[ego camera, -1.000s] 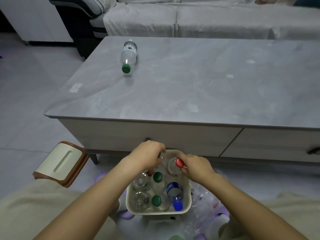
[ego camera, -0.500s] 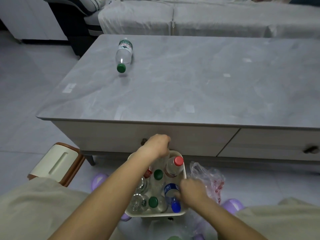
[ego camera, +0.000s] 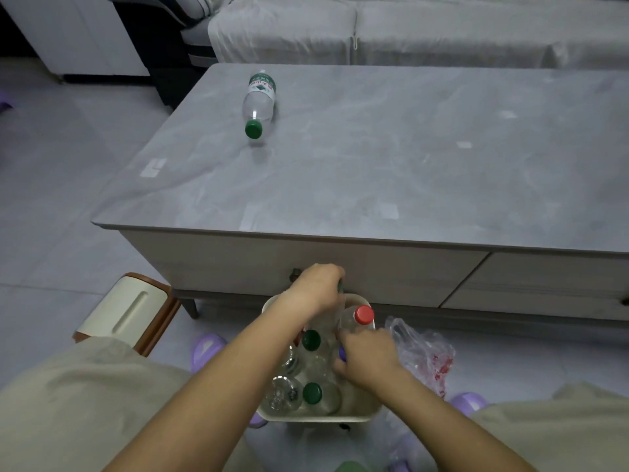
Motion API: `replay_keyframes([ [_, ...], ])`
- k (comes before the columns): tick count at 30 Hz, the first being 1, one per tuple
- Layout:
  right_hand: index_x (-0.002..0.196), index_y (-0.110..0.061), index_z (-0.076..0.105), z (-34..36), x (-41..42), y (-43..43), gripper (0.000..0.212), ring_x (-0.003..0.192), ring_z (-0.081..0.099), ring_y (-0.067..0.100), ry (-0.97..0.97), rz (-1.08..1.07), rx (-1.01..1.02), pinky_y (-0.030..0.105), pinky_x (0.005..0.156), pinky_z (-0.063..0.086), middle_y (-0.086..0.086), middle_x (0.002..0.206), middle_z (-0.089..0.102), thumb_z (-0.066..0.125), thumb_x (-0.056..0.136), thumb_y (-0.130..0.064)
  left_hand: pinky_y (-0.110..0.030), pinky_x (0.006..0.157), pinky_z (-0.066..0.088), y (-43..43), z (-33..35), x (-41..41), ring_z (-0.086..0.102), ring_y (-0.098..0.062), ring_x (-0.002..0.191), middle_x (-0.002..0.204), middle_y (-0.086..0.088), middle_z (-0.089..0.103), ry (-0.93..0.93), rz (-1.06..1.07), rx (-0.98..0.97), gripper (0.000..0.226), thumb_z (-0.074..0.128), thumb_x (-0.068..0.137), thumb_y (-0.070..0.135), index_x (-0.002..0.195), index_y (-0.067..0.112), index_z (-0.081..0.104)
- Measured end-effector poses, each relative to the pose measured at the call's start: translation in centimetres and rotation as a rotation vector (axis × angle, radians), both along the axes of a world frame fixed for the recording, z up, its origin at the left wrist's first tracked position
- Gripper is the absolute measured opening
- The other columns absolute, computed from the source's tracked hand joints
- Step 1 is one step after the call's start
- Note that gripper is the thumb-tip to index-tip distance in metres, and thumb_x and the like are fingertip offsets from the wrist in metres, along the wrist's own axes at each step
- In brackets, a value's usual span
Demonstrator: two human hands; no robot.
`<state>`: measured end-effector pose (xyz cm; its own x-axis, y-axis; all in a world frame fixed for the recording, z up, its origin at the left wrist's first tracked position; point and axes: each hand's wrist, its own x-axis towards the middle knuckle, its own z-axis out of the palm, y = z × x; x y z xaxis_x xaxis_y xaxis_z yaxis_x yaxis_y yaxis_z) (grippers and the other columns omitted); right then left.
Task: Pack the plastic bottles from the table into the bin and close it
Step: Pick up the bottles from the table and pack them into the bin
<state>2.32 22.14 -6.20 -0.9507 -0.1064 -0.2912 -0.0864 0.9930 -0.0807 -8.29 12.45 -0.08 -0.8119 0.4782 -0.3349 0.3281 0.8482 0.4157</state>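
Fingers of the left hand (ego camera: 318,287) curled down over the top of a clear bottle at the far end of the cream rectangular plastic bin (ego camera: 318,418), wrapped shut round its neck or cap; only a sliver of green showed there. Fingers of the right hand (ego camera: 369,361) bent round a clear plastic bottle with a blue cap (ego camera: 341,353), mostly hidden under the knuckles, seemingly pressing it down into the near right side. Beside it stood a clear bottle with a red cap (ego camera: 363,315), upright and higher than the rest. Counted 2 green caps among the packed bottles, plus some uncapped ones.

Judged as settling and nesting the load, with packing unfinished: 1 clear green-capped bottle with a green label (ego camera: 258,103) lay on its side on the grey marble-look table (ego camera: 408,165), well apart from the bin. Best done by seating each bottle upright, tight to its neighbours, all caps below the rim, leaving 1 gap. Cream, brown-edged lid (ego camera: 127,310) lay on the floor to the left.
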Motion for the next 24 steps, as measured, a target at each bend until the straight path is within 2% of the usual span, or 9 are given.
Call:
replay_keyframes([
  [3, 0.095, -0.017, 0.057, 2.0, -0.5, 1.1, 0.030, 0.077, 0.064, 0.025, 0.010, -0.031, -0.052, 0.029, 0.062, 0.039, 0.002, 0.082, 0.061, 0.049, 0.080, -0.041, -0.030, 0.065, 0.041, -0.4, 0.2, -0.4, 0.057, -0.027, 0.084, 0.093, -0.012, 0.064, 0.001, 0.094, 0.043, 0.020, 0.063, 0.082, 0.023, 0.091, 0.005, 0.061],
  [8, 0.093, -0.018, 0.058, 3.7, 0.6, 1.1, 0.030, 0.066, 0.054, 0.023, 0.027, -0.039, -0.050, 0.028, 0.059, 0.038, 0.002, 0.074, 0.057, 0.048, 0.078, -0.042, -0.029, 0.060, 0.040, -0.9, 0.5, -0.5, 0.063, -0.034, 0.083, 0.074, -0.009, 0.057, 0.037, 0.236, 0.063, 0.021, 0.067, 0.077, 0.023, 0.073, 0.007, 0.054],
  [12, 0.072, -0.018, 0.051, 4.4, 1.3, 1.0, 0.025, 0.059, 0.050, 0.021, 0.126, -0.099, -0.077, 0.026, 0.053, 0.035, 0.000, 0.063, 0.051, 0.047, 0.077, -0.042, -0.038, 0.060, 0.057, -1.8, 0.7, -0.5, 0.066, -0.034, 0.069, 0.071, -0.016, 0.067, 0.061, 0.307, 0.083, 0.022, 0.065, 0.075, 0.022, 0.076, 0.000, 0.060],
  [16, 0.076, -0.017, 0.047, 2.6, 2.1, 0.8, 0.026, 0.069, 0.056, 0.025, 0.074, -0.117, -0.055, 0.028, 0.058, 0.035, 0.006, 0.080, 0.063, 0.046, 0.083, -0.042, -0.040, 0.064, 0.059, -3.0, 0.4, -0.5, 0.069, -0.031, 0.068, 0.074, -0.016, 0.070, 0.066, 0.315, 0.092, 0.024, 0.065, 0.079, 0.025, 0.081, 0.001, 0.062],
  [19, 0.090, -0.016, 0.061, -1.1, 3.1, 1.0, 0.022, 0.085, 0.064, 0.029, -0.042, -0.022, -0.016, 0.030, 0.065, 0.036, 0.008, 0.094, 0.069, 0.052, 0.085, -0.035, -0.037, 0.062, 0.056, -2.7, -0.2, -0.3, 0.067, -0.031, 0.070, 0.068, -0.011, 0.065, 0.057, 0.272, 0.079, 0.026, 0.066, 0.081, 0.026, 0.081, 0.000, 0.061],
  [20, 0.092, -0.016, 0.065, -2.3, 3.7, 1.0, 0.022, 0.081, 0.066, 0.028, -0.058, 0.020, 0.016, 0.030, 0.065, 0.038, 0.007, 0.088, 0.070, 0.061, 0.079, -0.033, -0.034, 0.061, 0.052, -2.3, -0.4, -0.1, 0.066, -0.032, 0.073, 0.066, -0.009, 0.061, 0.059, 0.249, 0.065, 0.026, 0.065, 0.082, 0.026, 0.081, 0.001, 0.059],
  [22, 0.078, -0.019, 0.070, -4.4, 4.8, 1.0, 0.038, 0.054, 0.063, 0.021, -0.136, 0.037, 0.070, 0.028, 0.053, 0.045, 0.006, 0.061, 0.066, 0.084, 0.046, -0.034, -0.032, 0.063, 0.044, -1.6, -1.5, 0.6, 0.063, -0.034, 0.083, 0.075, -0.010, 0.061, 0.060, 0.206, 0.040, 0.022, 0.062, 0.085, 0.026, 0.084, 0.004, 0.057],
  [23, 0.070, -0.021, 0.070, -5.4, 5.1, 1.1, 0.047, 0.044, 0.058, 0.018, -0.124, 0.046, 0.075, 0.027, 0.046, 0.043, 0.005, 0.049, 0.061, 0.087, 0.029, -0.035, -0.033, 0.066, 0.043, -1.5, -2.4, 0.9, 0.063, -0.035, 0.088, 0.085, -0.014, 0.065, 0.043, 0.188, 0.018, 0.020, 0.060, 0.087, 0.024, 0.090, 0.005, 0.058],
  [24, 0.067, -0.022, 0.069, -6.3, 5.2, 1.2, 0.051, 0.039, 0.056, 0.016, -0.094, 0.037, 0.060, 0.025, 0.042, 0.041, 0.004, 0.045, 0.058, 0.087, 0.022, -0.038, -0.036, 0.070, 0.044, -1.6, -3.7, 1.5, 0.063, -0.035, 0.094, 0.096, -0.016, 0.067, 0.013, 0.159, -0.038, 0.019, 0.058, 0.089, 0.022, 0.097, 0.004, 0.059],
])
